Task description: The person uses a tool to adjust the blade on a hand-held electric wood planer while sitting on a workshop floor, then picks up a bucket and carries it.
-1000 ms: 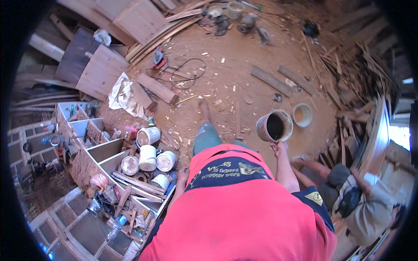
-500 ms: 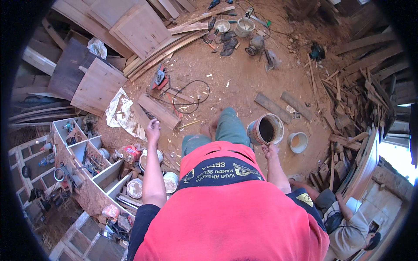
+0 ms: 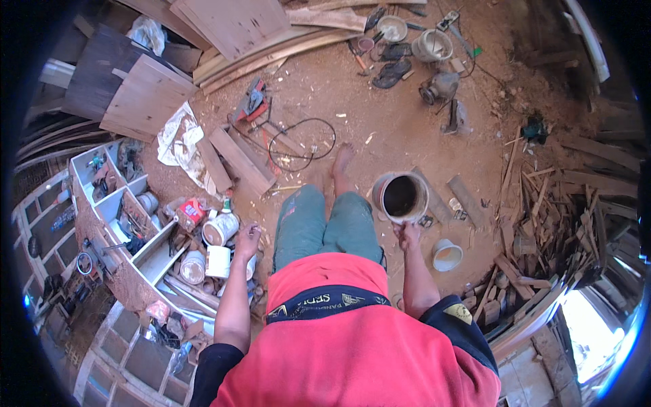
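My right hand [image 3: 408, 235] grips the near rim of a pale bucket [image 3: 382, 203]. Dark contents show inside the bucket, which hangs out in front of my right leg. On the other side, my left hand [image 3: 248, 240] is held out with its fingers curled together; whether something small is in them cannot be made out. Below and beside it stand a white tub [image 3: 218, 262] and a paint can [image 3: 220, 229]. A smaller white pail [image 3: 447, 256] with a tan inside sits on the ground, right of my right forearm.
A red power tool [image 3: 253, 102] and its looped black cable [image 3: 302, 144] lie ahead, near thick planks [image 3: 242, 161]. Scrap wood [image 3: 536, 224] heaps up on the right. An open-compartment white cabinet [image 3: 163, 254] lies at left. Farther off are buckets [image 3: 432, 46] and sandals [image 3: 391, 74].
My bare foot and legs now show farther out. The bucket has come nearer upright, still in my right hand. My left hand is lower, beside the tubs. The person at lower right has left view.
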Demonstrator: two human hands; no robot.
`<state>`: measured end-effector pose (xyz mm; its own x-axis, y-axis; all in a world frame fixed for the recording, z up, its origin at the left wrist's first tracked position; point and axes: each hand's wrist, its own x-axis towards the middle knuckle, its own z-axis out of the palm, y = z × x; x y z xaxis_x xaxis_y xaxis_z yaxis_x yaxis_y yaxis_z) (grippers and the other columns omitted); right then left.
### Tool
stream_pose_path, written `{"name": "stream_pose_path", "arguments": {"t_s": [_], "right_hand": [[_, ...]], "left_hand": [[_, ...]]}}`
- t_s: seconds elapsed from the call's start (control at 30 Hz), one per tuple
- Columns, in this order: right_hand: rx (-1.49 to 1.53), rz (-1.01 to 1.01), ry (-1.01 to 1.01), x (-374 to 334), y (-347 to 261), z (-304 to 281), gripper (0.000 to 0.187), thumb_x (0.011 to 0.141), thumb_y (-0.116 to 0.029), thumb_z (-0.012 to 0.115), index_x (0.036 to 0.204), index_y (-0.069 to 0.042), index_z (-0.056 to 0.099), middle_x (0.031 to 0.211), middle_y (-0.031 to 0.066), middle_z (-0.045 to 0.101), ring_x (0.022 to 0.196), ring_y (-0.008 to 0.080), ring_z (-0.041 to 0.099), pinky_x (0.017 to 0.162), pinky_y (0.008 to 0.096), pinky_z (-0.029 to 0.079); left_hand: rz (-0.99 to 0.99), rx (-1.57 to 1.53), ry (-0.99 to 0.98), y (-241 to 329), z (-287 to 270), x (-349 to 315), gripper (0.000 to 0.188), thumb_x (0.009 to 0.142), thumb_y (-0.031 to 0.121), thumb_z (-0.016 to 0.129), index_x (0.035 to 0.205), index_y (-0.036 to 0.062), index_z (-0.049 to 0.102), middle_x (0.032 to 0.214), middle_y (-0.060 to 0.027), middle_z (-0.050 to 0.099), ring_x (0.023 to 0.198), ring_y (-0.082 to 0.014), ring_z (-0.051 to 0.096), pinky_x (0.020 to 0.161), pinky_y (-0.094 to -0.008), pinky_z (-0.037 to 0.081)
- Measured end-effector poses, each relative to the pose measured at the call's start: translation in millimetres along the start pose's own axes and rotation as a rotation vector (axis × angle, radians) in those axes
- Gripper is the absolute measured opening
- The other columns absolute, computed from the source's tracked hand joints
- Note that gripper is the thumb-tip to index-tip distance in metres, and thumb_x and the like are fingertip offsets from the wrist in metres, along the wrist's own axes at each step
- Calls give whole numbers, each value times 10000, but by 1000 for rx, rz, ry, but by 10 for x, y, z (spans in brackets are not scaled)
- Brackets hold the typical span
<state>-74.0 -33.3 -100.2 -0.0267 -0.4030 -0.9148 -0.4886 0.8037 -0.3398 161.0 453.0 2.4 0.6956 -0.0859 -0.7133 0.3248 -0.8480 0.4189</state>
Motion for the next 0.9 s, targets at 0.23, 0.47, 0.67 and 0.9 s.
{"name": "stream_pose_path", "arguments": {"t_s": [0.23,0.47,0.67,0.9], "right_hand": [[-112,-103,8,295,-905,681,207,935,-88,485,1138,-53,504,892,94,631,679,190,657,553,309,564],[-52,-106,-10,762,-1667,893,211,933,-99,490,1132,-31,465,901,107,642,710,216,687,534,290,561],[107,-112,10,1549,-1911,705,259,917,-81,464,1156,19,462,919,178,662,683,246,704,476,286,535],[189,-95,141,3373,-1910,642,256,977,-177,502,1199,-51,527,939,106,659,733,197,683,528,289,532]], "left_hand": [[-237,-261,-153,-37,614,377,324,928,217,597,1173,5,604,956,-123,678,879,-216,641,784,-316,501],[-127,-289,-152,840,861,1232,311,947,177,553,1192,-12,577,908,-86,640,806,-146,596,738,-290,484],[-30,-241,-171,2170,1103,1723,282,953,186,575,1172,9,598,886,-43,633,783,-113,571,727,-260,480],[-137,-224,-400,3062,2176,1858,277,985,252,554,1145,28,585,809,1,587,709,-69,529,595,-211,441]]}}
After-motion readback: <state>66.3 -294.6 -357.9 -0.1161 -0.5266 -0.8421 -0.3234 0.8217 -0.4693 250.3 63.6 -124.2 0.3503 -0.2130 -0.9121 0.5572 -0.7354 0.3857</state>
